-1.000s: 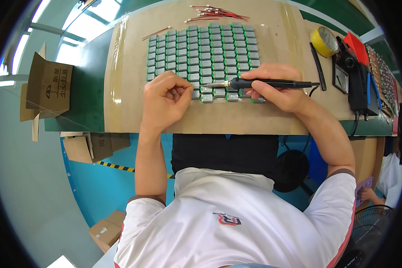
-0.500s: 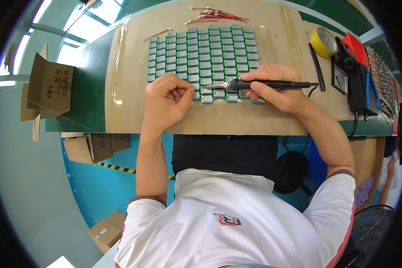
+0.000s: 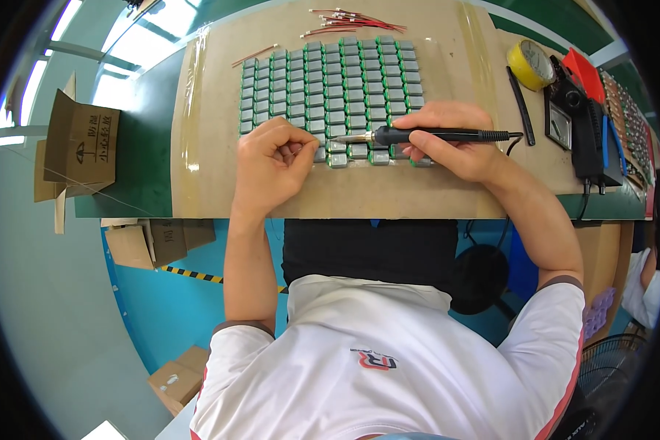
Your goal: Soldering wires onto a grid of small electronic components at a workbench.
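Scant change: right hand (image 3: pixel 468 152) still grasps soldering iron (image 3: pixel 391 136), tip at near rows of grey-green blocks (image 3: pixel 335 103); left hand (image 3: pixel 275 161) pinched closed alongside (contents, if any, hidden). Work apparently dwelling on one spot.

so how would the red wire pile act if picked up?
The wires are probably light, being so thin. They look likely to bend but spring back a bit, since most lie nearly straight. Pulling one may drag others along, as they cross in a loose heap.
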A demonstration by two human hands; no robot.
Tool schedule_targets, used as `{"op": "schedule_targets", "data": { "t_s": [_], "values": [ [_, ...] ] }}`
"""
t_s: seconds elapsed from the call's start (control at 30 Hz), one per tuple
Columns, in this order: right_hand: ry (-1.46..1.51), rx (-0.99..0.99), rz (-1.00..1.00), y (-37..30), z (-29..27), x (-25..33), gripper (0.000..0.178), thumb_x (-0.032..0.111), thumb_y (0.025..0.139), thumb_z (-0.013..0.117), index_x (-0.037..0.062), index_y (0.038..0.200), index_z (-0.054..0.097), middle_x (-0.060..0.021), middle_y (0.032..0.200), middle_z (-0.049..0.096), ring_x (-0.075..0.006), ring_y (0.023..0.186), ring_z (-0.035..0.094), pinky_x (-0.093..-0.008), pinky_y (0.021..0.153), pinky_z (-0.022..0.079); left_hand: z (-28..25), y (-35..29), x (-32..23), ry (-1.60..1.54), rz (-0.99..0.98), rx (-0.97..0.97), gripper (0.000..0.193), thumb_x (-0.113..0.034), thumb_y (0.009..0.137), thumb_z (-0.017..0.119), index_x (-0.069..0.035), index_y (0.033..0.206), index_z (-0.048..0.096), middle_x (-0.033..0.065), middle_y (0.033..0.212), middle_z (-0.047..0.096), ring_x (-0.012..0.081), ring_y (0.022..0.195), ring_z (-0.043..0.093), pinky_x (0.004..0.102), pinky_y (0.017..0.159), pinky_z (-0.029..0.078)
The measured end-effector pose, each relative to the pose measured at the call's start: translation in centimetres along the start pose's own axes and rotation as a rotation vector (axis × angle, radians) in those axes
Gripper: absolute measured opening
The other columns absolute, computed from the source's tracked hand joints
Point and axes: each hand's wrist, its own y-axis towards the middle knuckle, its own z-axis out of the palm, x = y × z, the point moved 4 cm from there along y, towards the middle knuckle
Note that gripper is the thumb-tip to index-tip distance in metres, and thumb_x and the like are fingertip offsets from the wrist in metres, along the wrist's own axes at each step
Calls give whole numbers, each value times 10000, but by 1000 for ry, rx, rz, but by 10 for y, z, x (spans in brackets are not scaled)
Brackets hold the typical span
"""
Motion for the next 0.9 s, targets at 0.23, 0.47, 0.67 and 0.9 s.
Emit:
{"op": "schedule_targets", "data": {
  "t_s": [0.23,0.47,0.67,0.9],
  "values": [
    [3,5,4,-1,1,-1,212,31,917,652,-25,1098,747,-91,803,732,-141,689,713,-257,649,545,1,-1,1,5,-7,3,62,69,772,735,10,775,715,13,710,614,43,571,501,207,514,402],
    [-22,25,-22,-1,0,2,214,25,912,679,-30,1108,741,-99,819,736,-136,700,713,-256,632,545,1,-1,2,9,-20,5,66,74,789,733,18,800,701,-5,709,604,22,578,491,194,513,390],
    [58,-48,9,-1,0,7,209,13,915,666,-30,1105,742,-97,802,734,-137,690,711,-264,620,545,-4,-4,11,-249,-101,-108,104,87,804,720,14,804,646,-25,713,597,-11,608,478,175,521,369],
    [-20,30,-82,-1,3,9,212,-13,904,655,-30,1095,745,-100,783,728,-147,680,706,-272,626,543,-7,-2,4,-112,6,77,120,90,739,715,-3,755,641,-4,733,575,21,585,487,192,499,352]
  ]
}}
